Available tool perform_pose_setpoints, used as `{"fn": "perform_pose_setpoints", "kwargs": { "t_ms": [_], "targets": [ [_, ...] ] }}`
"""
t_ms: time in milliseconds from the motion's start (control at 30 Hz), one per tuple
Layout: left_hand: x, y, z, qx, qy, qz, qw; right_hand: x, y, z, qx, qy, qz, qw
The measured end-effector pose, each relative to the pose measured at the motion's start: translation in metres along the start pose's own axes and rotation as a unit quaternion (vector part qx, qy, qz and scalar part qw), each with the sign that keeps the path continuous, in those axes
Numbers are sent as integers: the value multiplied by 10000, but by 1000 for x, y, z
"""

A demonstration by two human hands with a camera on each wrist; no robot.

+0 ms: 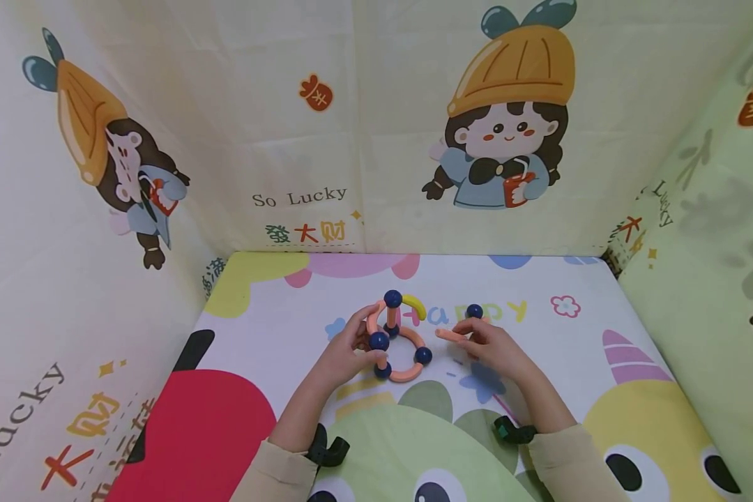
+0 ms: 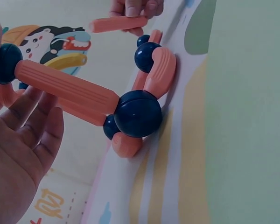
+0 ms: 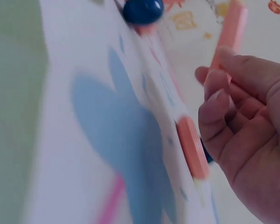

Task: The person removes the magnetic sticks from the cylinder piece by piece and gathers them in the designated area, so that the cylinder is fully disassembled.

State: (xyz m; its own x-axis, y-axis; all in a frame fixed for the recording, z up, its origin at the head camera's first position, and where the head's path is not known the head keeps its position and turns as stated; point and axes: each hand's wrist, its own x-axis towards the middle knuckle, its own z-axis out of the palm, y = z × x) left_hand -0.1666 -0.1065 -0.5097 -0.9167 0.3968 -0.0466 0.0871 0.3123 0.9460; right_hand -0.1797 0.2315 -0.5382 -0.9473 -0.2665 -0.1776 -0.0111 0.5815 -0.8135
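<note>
A toy frame of coral sticks and navy balls (image 1: 423, 355) stands on the table, partly made up of a ring of curved pieces. A curved yellow stick (image 1: 415, 305) juts from its top ball (image 1: 392, 299). My left hand (image 1: 350, 354) grips the frame's left side, its fingers against a straight coral stick (image 2: 67, 86) in the left wrist view. To the right of the frame, my right hand (image 1: 492, 346) pinches a loose straight coral stick (image 1: 450, 335) between thumb and fingers. That stick (image 3: 232, 32) points away from the palm in the right wrist view.
Beyond the right hand lies a loose navy ball (image 1: 474, 311). A coral stick (image 3: 192, 147) lies on the table beside that hand. The cartoon-printed mat (image 1: 527, 279) covers the table, with printed cloth (image 1: 389, 139) hanging behind and at both sides.
</note>
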Motion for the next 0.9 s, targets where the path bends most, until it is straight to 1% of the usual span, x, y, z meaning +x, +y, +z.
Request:
{"fn": "perform_pose_setpoints", "kwargs": {
  "t_ms": [100, 200, 300, 500, 733, 800, 900],
  "targets": [
    [0, -1, 1, 3, 0, 44, 10000, -2, 7, -10, -502, 264, 60, 9984],
    [0, -3, 2, 23, 17, 89, 10000, -4, 16, -18, -930, 487, 50, 9945],
    [0, -6, 3, 37, 54, 43, 10000, -5, 24, -23, -1176, 640, 98, 9909],
    [-1, -14, 6, -99, 157, -98, 9998, -6, 36, -31, -1437, 838, 64, 9860],
    [-6, -25, 10, -42, 260, -44, 9996, -6, 43, -34, -1528, 926, 110, 9838],
    [-8, -27, 11, 34, 333, -104, 9994, -5, 45, -34, -1541, 943, 69, 9835],
    [-10, -30, 12, 291, 406, -173, 9986, -4, 46, -33, -1568, 968, -36, 9829]
  ]
}}
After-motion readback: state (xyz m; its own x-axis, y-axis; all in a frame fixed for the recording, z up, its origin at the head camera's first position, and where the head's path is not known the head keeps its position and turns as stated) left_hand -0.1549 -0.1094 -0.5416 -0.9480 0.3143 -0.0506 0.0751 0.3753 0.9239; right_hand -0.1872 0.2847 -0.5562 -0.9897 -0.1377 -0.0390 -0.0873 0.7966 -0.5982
